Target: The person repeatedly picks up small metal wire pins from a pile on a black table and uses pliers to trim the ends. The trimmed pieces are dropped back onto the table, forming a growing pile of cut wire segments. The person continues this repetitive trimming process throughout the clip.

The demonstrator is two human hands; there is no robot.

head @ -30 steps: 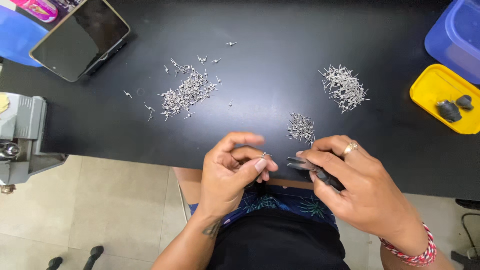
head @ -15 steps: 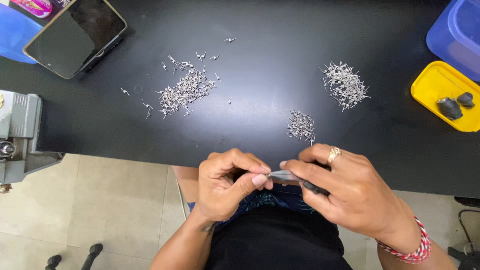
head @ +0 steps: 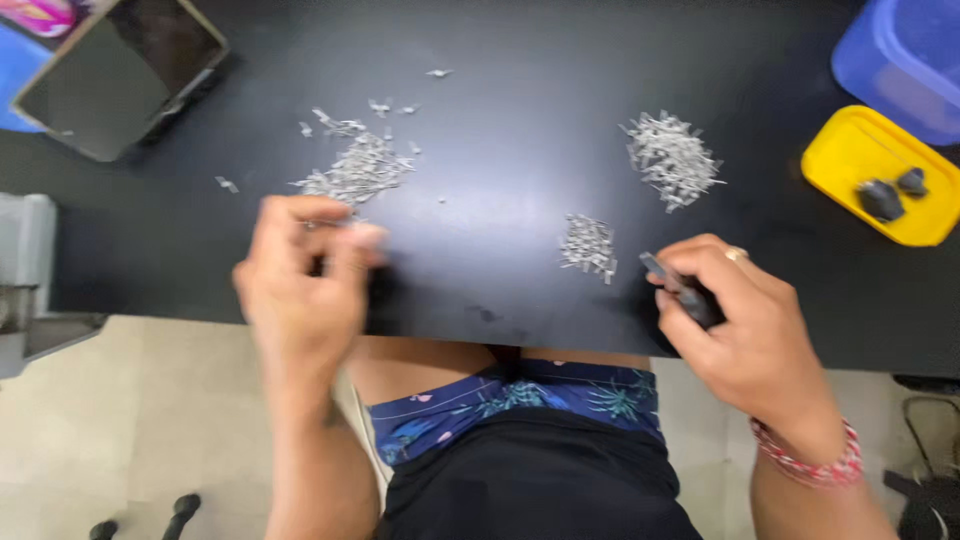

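The left hand point(head: 305, 275) is blurred over the table point(head: 500, 60) edge, fingers curled together just below the left pile point(head: 355, 170) of small metal pieces. The right hand point(head: 745, 330) pinches a dark tool point(head: 675, 285) beside the small pile point(head: 588, 243).

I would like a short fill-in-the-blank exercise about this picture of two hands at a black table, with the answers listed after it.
1. The right hand holds a small dark ____ near the table's front edge.
2. The left hand is beside the ____ of the three piles of small metal pieces.
3. The two dark lumps lie in a ____ tray.
4. The table top is ____ in colour.

Missing words: tool; leftmost; yellow; black
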